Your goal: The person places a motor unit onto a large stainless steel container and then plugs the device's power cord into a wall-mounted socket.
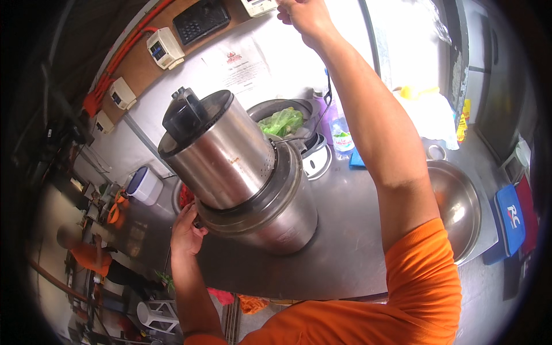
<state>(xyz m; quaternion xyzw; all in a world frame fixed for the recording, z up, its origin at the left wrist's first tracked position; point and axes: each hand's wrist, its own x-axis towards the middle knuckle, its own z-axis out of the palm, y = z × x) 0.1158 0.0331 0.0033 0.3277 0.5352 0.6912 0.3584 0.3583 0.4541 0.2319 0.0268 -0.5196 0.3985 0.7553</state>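
Steel machine (287, 227), tall cylinder on a wider base, stands on the steel table (345, 253) at centre frame, leaning left in view, with a black top piece (185, 115). Your left hand (188, 230) is at the machine's lower left side, fingers bent against its rim; whether they grip, you cannot tell from here. Your right hand (305, 17) is raised at the top edge, fingers curled in, just beside a white switch box (259, 6); contact unclear. Green plastic bag (282, 122) behind the machine; wide steel bowl (460, 213) right of your arm.
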